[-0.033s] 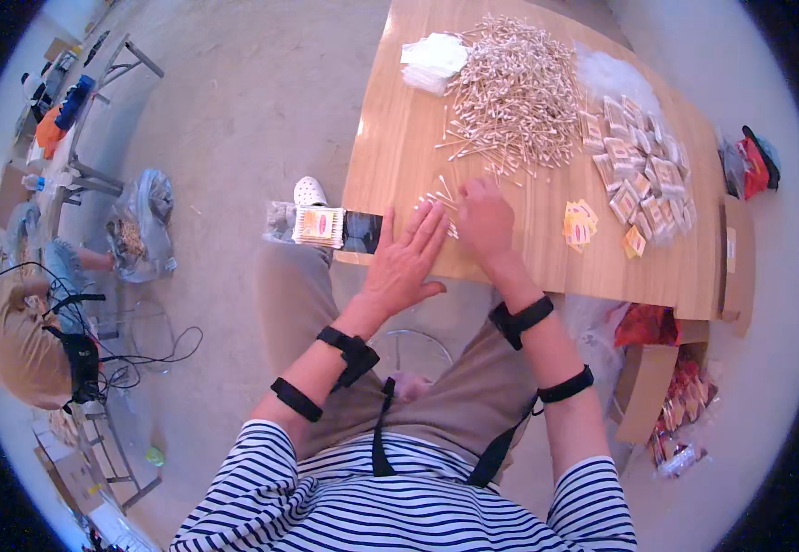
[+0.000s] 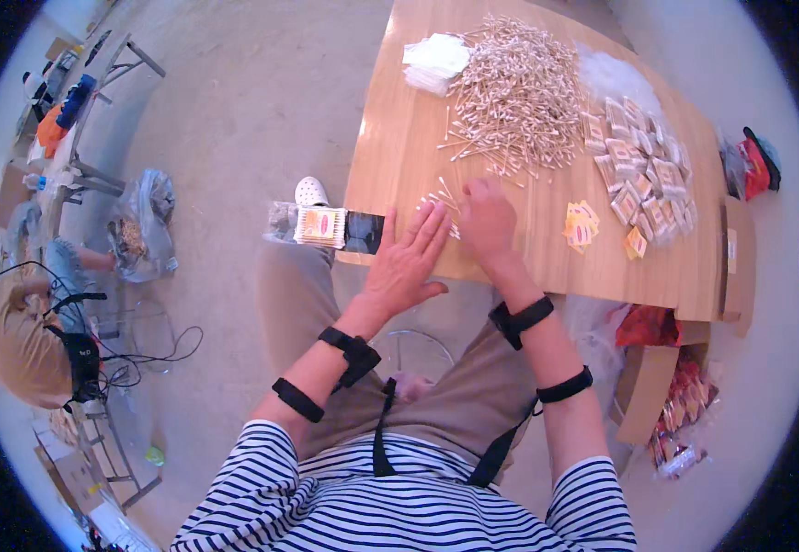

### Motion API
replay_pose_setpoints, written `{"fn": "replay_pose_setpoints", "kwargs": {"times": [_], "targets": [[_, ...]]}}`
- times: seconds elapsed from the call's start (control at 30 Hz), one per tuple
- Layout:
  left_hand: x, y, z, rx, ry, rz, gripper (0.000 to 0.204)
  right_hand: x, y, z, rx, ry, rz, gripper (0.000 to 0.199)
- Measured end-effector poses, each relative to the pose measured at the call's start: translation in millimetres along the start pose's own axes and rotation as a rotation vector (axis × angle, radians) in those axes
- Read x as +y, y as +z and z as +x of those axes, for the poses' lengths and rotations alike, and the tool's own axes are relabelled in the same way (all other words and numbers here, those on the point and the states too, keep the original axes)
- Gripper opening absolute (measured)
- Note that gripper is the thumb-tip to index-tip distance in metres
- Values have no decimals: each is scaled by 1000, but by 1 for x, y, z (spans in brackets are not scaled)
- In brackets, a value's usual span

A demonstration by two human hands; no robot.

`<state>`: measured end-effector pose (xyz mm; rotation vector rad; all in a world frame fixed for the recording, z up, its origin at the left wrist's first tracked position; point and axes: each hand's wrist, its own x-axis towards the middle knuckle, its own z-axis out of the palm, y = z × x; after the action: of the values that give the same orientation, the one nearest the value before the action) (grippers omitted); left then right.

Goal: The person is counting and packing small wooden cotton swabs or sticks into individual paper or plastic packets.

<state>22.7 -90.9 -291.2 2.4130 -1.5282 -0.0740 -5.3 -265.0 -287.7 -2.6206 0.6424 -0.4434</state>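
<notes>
My left hand lies flat at the table's near edge, its fingers stretched out together over a few cotton swabs. White swab tips show past its fingertips and along its right side. Just to the right, my right hand is closed with its fingers curled in. Whatever those fingers hold, if anything, is hidden. A large heap of cotton swabs covers the table beyond both hands. Left of my left hand, a pack of swabs with an orange-and-white label rests by a black strip at the table's corner.
On the wooden table are a white stack of sheets or bags, loose yellow cards and many filled swab packs. Cardboard boxes stand below its right side. Another person sits at the far left near cables.
</notes>
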Motion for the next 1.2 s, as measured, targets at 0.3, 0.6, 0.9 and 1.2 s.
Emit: {"fn": "replay_pose_setpoints", "kwargs": {"times": [0.3, 0.6, 0.9, 1.2], "targets": [[-1, 3, 0, -1, -5, -13, 117, 7, 1, -12, 53, -40, 41, 9], [1, 1, 1, 4, 0, -32, 120, 21, 2, 5, 109, 105, -58, 14], [2, 0, 2, 6, 4, -20, 118, 28, 7, 9, 21, 15, -41, 11], [1, 2, 1, 27, 6, -20, 119, 29, 6, 7, 53, -92, 124, 11]]}}
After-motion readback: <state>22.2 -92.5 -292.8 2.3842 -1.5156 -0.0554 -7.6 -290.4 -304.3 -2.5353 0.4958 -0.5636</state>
